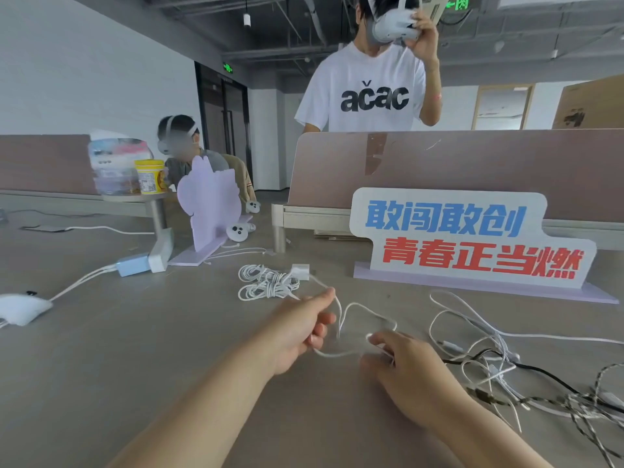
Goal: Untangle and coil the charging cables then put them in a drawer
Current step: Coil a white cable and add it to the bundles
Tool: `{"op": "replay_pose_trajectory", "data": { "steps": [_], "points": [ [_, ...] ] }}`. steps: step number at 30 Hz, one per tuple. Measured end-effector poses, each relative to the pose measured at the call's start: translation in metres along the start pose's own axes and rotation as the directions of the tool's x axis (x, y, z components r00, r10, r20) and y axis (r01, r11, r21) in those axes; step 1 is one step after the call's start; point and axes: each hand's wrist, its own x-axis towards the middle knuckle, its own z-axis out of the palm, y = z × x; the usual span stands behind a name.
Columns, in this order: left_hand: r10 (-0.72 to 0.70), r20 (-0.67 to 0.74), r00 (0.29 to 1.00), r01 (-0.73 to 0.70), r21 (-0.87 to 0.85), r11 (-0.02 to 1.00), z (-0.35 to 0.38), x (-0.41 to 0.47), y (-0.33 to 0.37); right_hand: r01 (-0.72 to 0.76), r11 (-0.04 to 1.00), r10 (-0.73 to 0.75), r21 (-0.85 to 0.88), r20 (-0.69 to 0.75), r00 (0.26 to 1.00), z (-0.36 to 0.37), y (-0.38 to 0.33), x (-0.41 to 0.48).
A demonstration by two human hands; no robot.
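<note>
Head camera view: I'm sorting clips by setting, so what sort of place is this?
Probably an open-plan office still being set up: rows of desks with divider panels, an exposed ceiling with a green exit sign, and a slogan sign on the desk beside loose charging cables.

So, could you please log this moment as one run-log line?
stage: coiling | left hand: holds white cable | right hand: pinches same cable | coiled bundles: on table | tangle: remaining

i see my two bare forearms, no sleeves, watch or rings; left hand (297,329) and right hand (405,369) ungloved
</note>
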Motion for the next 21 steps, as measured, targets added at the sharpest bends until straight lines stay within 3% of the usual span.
{"op": "replay_pose_trajectory", "data": {
  "steps": [2, 6, 9, 12, 15, 17, 21],
  "points": [
    [0.090, -0.073, 0.993, -0.075, 0.179, 0.981, -0.004, 0.002, -0.002, 0.008, 1.000, -0.008, -0.025, -0.031, 0.999, 0.000, 0.004, 0.002],
    [0.188, -0.177, 0.966, -0.144, 0.233, 0.962, -0.011, 0.005, 0.002, -0.054, 0.977, 0.041, -0.206, -0.070, 0.997, -0.004, 0.007, 0.002],
    [0.089, -0.082, 0.993, -0.069, 0.225, 0.972, -0.013, -0.001, 0.007, -0.038, 0.957, 0.002, -0.288, -0.126, 0.992, -0.010, 0.000, -0.001],
    [-0.086, 0.173, 0.981, 0.047, 0.221, 0.974, -0.011, -0.012, 0.013, 0.071, 0.997, -0.071, -0.008, -0.197, 0.978, -0.010, -0.019, -0.005],
    [-0.205, 0.338, 0.919, 0.113, 0.273, 0.955, -0.012, -0.017, 0.015, -0.042, 0.949, 0.064, 0.311, -0.059, 0.996, 0.000, -0.029, 0.000],
    [-0.241, 0.380, 0.893, 0.142, 0.270, 0.952, -0.014, -0.016, 0.016, -0.067, 0.921, 0.070, 0.383, 0.006, 0.998, 0.006, -0.029, 0.007],
    [-0.183, 0.318, 0.930, 0.128, 0.188, 0.974, -0.021, -0.010, 0.018, -0.083, 0.897, 0.138, 0.433, -0.098, 0.986, -0.004, -0.022, 0.017]
  ]
}}
